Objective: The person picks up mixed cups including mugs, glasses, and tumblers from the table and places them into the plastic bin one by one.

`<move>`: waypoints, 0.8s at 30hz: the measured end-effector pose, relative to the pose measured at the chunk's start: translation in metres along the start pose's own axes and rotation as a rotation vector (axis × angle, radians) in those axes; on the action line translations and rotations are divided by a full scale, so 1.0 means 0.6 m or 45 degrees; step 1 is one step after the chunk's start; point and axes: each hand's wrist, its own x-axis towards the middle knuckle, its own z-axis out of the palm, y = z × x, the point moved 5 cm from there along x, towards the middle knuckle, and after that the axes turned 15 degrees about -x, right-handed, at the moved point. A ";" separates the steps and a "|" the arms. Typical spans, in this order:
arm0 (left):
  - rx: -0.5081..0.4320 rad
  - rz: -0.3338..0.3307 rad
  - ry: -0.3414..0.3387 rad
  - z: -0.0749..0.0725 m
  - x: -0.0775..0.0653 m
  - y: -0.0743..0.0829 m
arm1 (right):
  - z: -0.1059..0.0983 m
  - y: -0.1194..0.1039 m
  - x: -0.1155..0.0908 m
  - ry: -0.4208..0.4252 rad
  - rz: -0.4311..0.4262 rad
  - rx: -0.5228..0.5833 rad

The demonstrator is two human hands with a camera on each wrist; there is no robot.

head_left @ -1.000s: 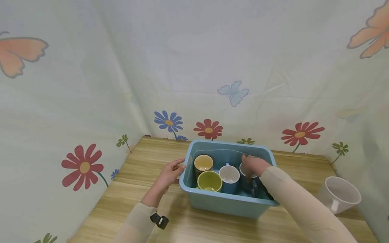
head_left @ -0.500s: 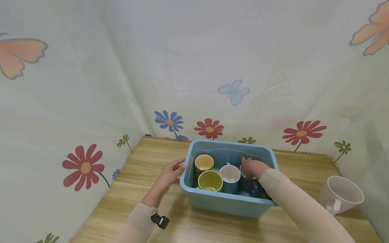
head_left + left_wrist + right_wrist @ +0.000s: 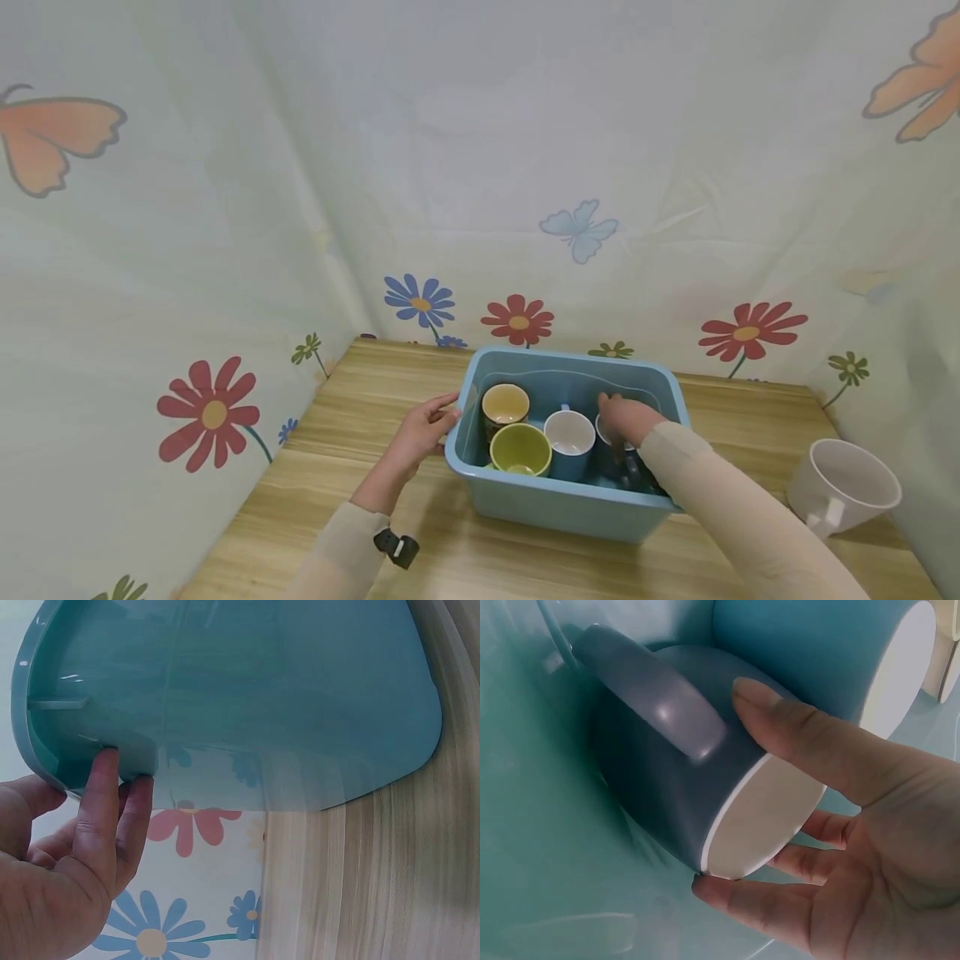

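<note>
A light blue plastic tub [image 3: 555, 517] stands on the wooden table with several mugs upright inside. My left hand [image 3: 420, 430] holds its left rim; in the left wrist view the thumb is at the rim [image 3: 22, 712] and the fingers rest against the wall beneath. Inside the tub's right end my right hand [image 3: 628, 418] grips a dark grey-blue mug [image 3: 652, 765] by its mouth. The thumb lies on the mug's outside near the handle, and the other fingers are at the far side of the rim. In the head view this hand hides part of the mug.
A blue mug with a white inside [image 3: 568, 433] stands beside the dark one. A yellow-green mug [image 3: 521, 450] and a cup with a cream inside [image 3: 506, 403] are at the tub's left. On the table's right stands a white mug [image 3: 843, 487]. A flower-print curtain [image 3: 450, 167] surrounds the table.
My right hand has shifted very slightly downward at the dark mug. The left hand stays at the tub's rim. The head view has shifted slightly.
</note>
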 end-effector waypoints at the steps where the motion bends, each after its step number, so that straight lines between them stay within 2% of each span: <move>1: -0.001 -0.001 0.001 0.000 0.000 0.000 | 0.000 0.000 -0.001 0.001 0.000 -0.004; 9: 0.002 0.001 0.039 0.000 0.002 -0.002 | 0.003 0.004 0.005 0.002 0.008 0.017; 16: -0.002 -0.004 0.068 -0.003 0.002 -0.006 | 0.000 0.002 0.011 -0.019 0.023 -0.037; 24: 0.005 -0.002 0.054 -0.001 -0.001 -0.003 | -0.010 0.011 0.001 -0.033 0.058 0.053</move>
